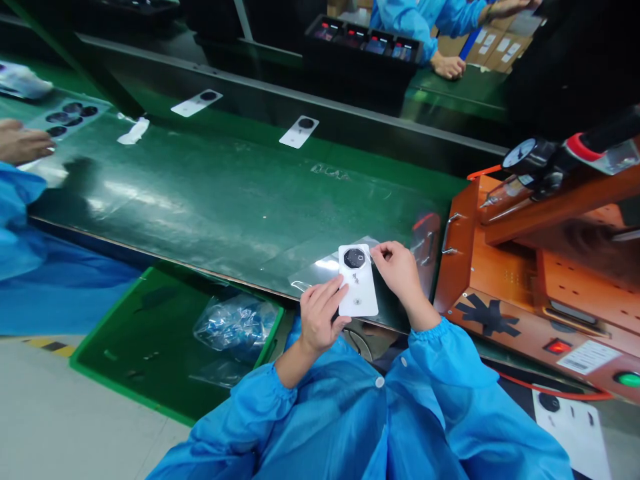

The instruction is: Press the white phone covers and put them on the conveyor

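Note:
A white phone back cover, with a dark eight-sided camera area near its top and small dark markings below, is tilted at the bench's near edge. My left hand grips its left edge, fingers on the face and thumb near the bottom. Beside the upper right corner, my right hand is closed in a pinch; what lies between thumb and finger is too small to make out. Clear film lies on the bench around and behind the cover.
Two similar white covers lie along the green bench's far side. An orange press machine with a gauge stands right. Below left is a green bin holding clear bags. A co-worker's hand is left; another person works behind.

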`<action>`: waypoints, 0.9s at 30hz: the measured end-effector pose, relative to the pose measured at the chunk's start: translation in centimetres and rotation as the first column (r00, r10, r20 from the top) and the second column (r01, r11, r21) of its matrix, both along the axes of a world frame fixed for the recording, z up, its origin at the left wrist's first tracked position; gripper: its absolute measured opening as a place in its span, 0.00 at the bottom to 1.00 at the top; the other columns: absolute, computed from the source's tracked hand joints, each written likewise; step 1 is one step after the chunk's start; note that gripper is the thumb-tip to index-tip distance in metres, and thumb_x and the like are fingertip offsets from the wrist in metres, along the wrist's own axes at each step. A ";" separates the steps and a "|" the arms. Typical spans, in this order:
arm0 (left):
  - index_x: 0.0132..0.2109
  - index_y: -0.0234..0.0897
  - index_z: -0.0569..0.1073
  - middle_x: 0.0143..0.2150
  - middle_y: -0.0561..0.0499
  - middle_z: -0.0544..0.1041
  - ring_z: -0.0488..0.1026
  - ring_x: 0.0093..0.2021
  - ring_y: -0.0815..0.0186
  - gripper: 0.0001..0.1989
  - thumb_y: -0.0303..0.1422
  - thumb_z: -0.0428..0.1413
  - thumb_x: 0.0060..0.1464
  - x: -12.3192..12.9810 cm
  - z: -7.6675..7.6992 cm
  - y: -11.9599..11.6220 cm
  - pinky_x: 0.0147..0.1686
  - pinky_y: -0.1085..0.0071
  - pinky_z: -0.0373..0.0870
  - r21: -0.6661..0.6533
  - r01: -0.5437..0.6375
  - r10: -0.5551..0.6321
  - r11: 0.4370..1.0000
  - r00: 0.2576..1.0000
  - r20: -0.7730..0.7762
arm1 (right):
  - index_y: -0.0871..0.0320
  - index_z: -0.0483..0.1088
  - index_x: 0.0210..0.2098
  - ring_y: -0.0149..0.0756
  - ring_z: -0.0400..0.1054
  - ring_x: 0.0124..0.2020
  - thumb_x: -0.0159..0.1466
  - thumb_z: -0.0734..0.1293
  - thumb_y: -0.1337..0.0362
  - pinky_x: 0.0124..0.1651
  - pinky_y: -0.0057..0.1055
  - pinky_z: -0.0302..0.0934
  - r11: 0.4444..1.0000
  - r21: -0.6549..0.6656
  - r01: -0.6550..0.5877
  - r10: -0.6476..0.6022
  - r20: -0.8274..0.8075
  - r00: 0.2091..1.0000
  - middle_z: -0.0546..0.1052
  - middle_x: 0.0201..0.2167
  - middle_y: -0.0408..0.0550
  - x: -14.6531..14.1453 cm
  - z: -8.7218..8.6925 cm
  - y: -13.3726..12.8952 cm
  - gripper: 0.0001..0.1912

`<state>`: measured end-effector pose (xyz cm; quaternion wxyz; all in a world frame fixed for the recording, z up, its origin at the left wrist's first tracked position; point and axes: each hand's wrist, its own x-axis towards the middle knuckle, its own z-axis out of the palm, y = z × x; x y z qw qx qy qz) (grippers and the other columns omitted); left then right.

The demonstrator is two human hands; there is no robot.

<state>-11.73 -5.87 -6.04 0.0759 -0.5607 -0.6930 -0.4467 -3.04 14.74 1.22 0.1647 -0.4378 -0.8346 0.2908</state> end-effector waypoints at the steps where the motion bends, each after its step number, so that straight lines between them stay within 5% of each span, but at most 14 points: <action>1: 0.64 0.38 0.72 0.64 0.38 0.76 0.73 0.64 0.54 0.32 0.53 0.38 0.71 0.0 0.0 0.0 0.59 0.55 0.62 -0.004 -0.002 0.002 1.000 1.000 -0.015 | 0.54 0.74 0.31 0.37 0.68 0.32 0.64 0.65 0.58 0.37 0.33 0.57 1.000 0.011 -0.009 0.009 0.000 1.000 0.77 0.34 0.46 -0.1 0.0 0.0 0.10; 14: 0.64 0.45 0.74 0.65 0.45 0.75 0.71 0.65 0.51 0.31 0.56 0.58 0.61 0.7 -0.1 0.1 0.64 0.53 0.55 -0.195 -0.046 0.013 0.980 0.986 -0.167 | 0.53 0.65 0.35 0.43 0.67 0.42 0.70 0.57 0.62 0.45 0.39 0.62 0.960 0.243 -0.142 0.168 -0.091 0.982 0.72 0.39 0.52 -0.3 2.2 -2.4 0.09; 21: 0.64 0.43 0.74 0.66 0.45 0.74 0.70 0.65 0.51 0.31 0.55 0.58 0.61 0.8 0.1 0.1 0.64 0.52 0.54 -0.188 -0.050 0.021 0.981 0.988 -0.155 | 0.53 0.65 0.33 0.39 0.67 0.37 0.71 0.57 0.57 0.45 0.36 0.62 0.963 0.006 -0.270 0.267 -0.178 0.947 0.72 0.33 0.46 -0.6 3.8 -1.8 0.12; 27: 0.64 0.45 0.73 0.66 0.46 0.74 0.70 0.65 0.51 0.30 0.54 0.59 0.61 0.8 0.1 0.1 0.63 0.53 0.55 -0.197 -0.055 0.027 0.979 0.989 -0.144 | 0.53 0.66 0.30 0.40 0.68 0.37 0.68 0.59 0.60 0.45 0.38 0.62 0.939 -0.122 -0.322 0.321 -0.029 0.946 0.74 0.31 0.46 -1.2 1.2 -0.2 0.11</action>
